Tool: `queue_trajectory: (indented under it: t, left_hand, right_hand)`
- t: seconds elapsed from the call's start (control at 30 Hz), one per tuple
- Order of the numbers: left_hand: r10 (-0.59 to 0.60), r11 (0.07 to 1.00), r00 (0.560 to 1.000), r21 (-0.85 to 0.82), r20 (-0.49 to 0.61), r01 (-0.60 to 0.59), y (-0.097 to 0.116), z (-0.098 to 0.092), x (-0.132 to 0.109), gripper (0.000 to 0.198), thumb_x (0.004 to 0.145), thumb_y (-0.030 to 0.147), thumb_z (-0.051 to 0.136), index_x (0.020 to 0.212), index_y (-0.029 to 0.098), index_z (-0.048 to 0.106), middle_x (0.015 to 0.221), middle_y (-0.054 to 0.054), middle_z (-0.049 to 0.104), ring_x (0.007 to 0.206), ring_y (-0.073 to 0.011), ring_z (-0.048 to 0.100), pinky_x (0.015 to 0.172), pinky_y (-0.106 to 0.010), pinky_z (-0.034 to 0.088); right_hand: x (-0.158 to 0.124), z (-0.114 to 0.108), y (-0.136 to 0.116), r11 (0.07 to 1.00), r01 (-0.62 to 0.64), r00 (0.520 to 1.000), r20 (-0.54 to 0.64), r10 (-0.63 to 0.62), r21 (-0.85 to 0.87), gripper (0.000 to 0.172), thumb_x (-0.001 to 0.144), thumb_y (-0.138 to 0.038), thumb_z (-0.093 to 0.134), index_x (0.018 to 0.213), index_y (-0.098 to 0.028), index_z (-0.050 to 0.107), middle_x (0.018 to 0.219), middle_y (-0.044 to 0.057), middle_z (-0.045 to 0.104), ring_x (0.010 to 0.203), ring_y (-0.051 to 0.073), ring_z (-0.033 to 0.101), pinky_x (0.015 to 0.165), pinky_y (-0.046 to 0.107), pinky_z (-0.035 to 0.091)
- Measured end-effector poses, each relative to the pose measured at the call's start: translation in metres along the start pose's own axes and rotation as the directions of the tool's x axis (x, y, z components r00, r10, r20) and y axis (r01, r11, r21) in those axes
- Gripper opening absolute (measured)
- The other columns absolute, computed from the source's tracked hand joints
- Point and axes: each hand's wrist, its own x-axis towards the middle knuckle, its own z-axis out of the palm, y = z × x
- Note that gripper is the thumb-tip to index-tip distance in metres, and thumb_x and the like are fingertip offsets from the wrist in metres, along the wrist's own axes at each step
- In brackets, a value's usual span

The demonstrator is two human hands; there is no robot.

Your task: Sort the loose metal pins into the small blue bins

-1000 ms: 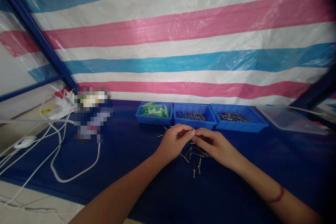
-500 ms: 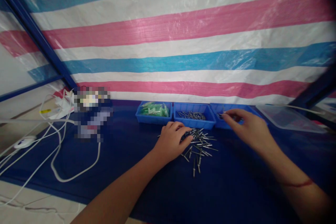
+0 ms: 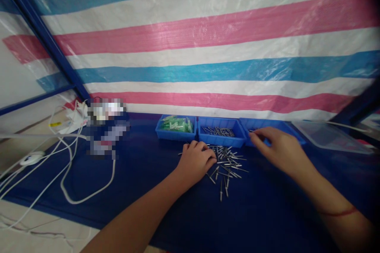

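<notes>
A loose pile of metal blind rivets (image 3: 228, 162) lies on the blue tabletop. Over the pile's left side rests my left hand (image 3: 194, 162), its fingers curled and the thumb drawn near the index finger; what they pinch is hidden among the rivets. My right hand (image 3: 279, 148) reaches over the front wall of the right blue bin (image 3: 285, 126), thumb and fingertips together; a small shiny bit shows by the tips, too small to tell whether it is held. In the middle blue bin (image 3: 221, 139) are more rivets (image 3: 219, 131).
The left blue bin (image 3: 175, 134) holds green packets (image 3: 176, 123) in clear plastic. A clear plastic lid (image 3: 329, 136) lies at the right. White cables (image 3: 63, 170) and a blurred-out object (image 3: 108, 126) occupy the left side. A striped plastic sheet (image 3: 192, 39) hangs behind the table.
My left thumb has closed in toward the index finger at the pile. The right hand stays at the right bin, its fingertips slightly lower. The view has shifted slightly.
</notes>
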Motion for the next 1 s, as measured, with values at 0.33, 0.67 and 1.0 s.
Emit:
queue_trajectory:
  t: [0.33,0.67,1.0]
  left_hand:
    - [-0.026,0.999,0.999,0.03,-0.033,0.027,0.002,0.0,0.001,0.019,0.09,0.025,0.046,0.101,0.028,0.062,0.097,0.0,0.066,0.096,-0.021,0.05,0.079,-0.04,0.032]
    - [-0.044,0.999,0.998,0.029,-0.037,0.045,0.004,0.002,-0.001,0.025,0.092,0.023,0.04,0.112,0.027,0.056,0.104,0.0,0.064,0.097,-0.0211,0.05,0.077,-0.037,0.034]
    - [-0.058,0.998,0.998,0.037,0.001,0.058,0.003,0.003,-0.001,0.027,0.094,0.021,0.037,0.113,0.027,0.055,0.104,-0.001,0.065,0.097,-0.0214,0.051,0.078,-0.037,0.035]
  right_hand:
    - [-0.012,0.03,-0.042,0.956,0.283,0.912,0.287,-0.293,0.077,0.021,0.085,-0.032,0.054,0.1,-0.019,0.064,0.092,0.008,0.063,0.087,0.023,0.058,0.079,0.038,0.047]
    - [-0.014,0.036,-0.038,0.96,0.272,0.909,0.309,-0.28,0.069,0.028,0.085,-0.032,0.055,0.11,-0.021,0.06,0.101,0.008,0.06,0.092,0.023,0.057,0.082,0.04,0.048]
    - [-0.014,0.037,-0.039,0.955,0.281,0.892,0.339,-0.298,0.098,0.02,0.088,-0.028,0.05,0.101,-0.02,0.063,0.097,0.008,0.059,0.089,0.022,0.056,0.081,0.039,0.047]
